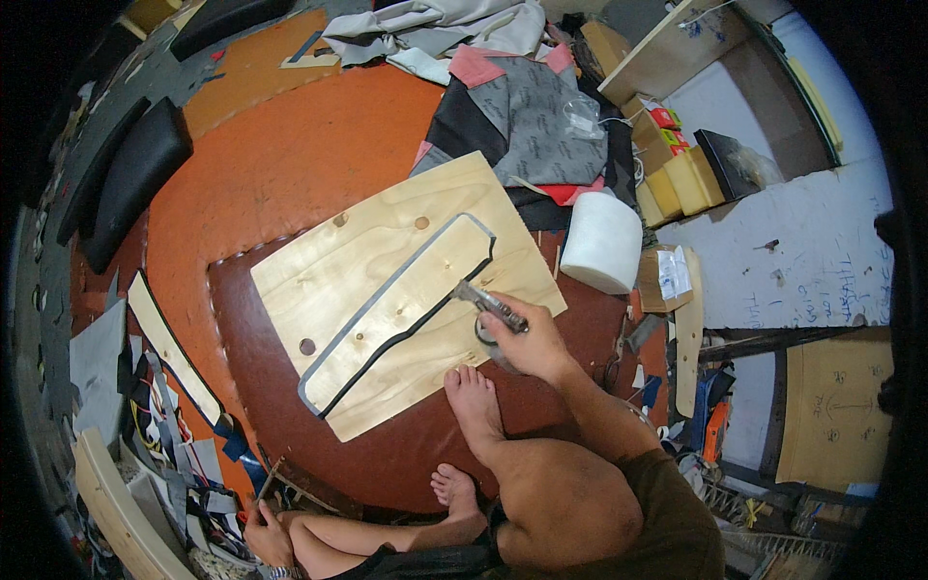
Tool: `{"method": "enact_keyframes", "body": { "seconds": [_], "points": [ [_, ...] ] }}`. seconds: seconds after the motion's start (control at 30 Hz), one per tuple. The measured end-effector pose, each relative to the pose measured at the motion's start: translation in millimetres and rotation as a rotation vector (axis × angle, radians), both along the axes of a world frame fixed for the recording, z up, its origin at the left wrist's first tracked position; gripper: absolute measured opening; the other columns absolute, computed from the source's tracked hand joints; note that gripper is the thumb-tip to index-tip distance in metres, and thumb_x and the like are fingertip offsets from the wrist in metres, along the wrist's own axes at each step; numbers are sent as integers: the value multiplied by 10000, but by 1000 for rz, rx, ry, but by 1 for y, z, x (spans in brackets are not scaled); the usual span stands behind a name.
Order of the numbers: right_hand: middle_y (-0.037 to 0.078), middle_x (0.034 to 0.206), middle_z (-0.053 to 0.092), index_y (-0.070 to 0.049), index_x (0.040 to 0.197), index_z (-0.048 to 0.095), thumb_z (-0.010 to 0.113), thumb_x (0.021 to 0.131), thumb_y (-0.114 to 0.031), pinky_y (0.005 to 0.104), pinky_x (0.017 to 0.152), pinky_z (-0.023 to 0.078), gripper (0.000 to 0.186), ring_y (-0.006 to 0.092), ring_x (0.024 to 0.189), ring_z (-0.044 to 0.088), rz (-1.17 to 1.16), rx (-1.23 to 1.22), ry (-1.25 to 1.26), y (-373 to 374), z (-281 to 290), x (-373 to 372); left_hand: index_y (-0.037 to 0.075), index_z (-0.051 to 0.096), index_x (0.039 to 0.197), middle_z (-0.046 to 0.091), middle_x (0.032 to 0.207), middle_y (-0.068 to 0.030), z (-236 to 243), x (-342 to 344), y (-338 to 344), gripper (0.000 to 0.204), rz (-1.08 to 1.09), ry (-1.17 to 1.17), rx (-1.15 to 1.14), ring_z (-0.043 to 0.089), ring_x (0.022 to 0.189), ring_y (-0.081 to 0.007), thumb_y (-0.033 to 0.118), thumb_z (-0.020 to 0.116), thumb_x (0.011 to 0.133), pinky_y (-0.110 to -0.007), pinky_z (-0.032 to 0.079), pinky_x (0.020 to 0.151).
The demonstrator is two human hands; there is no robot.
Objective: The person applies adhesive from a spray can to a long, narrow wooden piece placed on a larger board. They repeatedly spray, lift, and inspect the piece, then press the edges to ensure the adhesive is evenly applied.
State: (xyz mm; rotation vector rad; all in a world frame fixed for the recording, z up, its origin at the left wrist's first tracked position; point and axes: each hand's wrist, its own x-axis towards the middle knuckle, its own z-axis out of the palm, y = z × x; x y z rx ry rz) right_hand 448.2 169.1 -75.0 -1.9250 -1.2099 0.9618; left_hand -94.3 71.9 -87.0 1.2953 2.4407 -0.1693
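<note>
My right hand [527,338] grips a metal staple gun [493,307], its nose over a black strip [396,340] on a pale plywood board [449,372]. The strip runs along one side of a long, narrow wooden piece [377,309] edged in grey along the other side; I cannot tell whether this piece is separate from the board. My left hand [266,532], low at the left beside my bent leg, is closed on a thin tool [268,486], whose kind I cannot make out. My bare foot [469,406] rests by the board's lower right edge.
A white roll [599,242] stands right of the board. Fabric pieces [541,116] lie behind it. Black pads [135,179] and a long strip-edged slat [174,348] lie left. Foam blocks [677,184], a cardboard sheet [836,406] and scraps [179,435] crowd the sides.
</note>
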Motion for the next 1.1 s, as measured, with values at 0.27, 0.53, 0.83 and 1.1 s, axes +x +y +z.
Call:
{"method": "enact_keyframes", "body": {
  "seconds": [0.27, 0.53, 0.83, 1.1],
  "points": [
    [142, 886, 766, -13, 1297, 718, 728, 1001, -247, 330, 753, 561, 378, 122, 771, 674, -137, 161, -162, 7, -6, 42, -53, 770, 1191, 778, 1007, -247, -5, -4, -3, 559, -2, -67, 23, 728, 885, -399, 448, 541, 1100, -491, 552, 810],
    [142, 897, 773, -7, 1293, 716, 722, 1004, -227, 325, 794, 562, 363, 115, 843, 712, -277, 72, -166, -19, -6, 69, -67, 766, 1146, 771, 968, -246, 2, 6, 0, 547, 110, -10, -57, 730, 900, -383, 440, 569, 1088, -498, 545, 814],
    [12, 853, 731, -6, 1217, 754, 670, 1064, -250, 268, 661, 512, 300, 77, 687, 626, -497, 65, 108, -65, -21, 74, -57, 725, 1204, 771, 1090, -164, -123, 22, 52, 378, -84, -655, 232, 741, 909, -252, 285, 657, 1059, -395, 574, 833],
    [22, 961, 725, -13, 1220, 710, 600, 1098, -182, 246, 615, 481, 236, 56, 661, 562, -353, 277, 193, -85, -58, 70, 33, 657, 1117, 648, 838, -26, -195, 101, 108, 384, 580, -924, 128, 606, 598, -157, 410, 598, 1081, -323, 562, 559]
  ]
}}
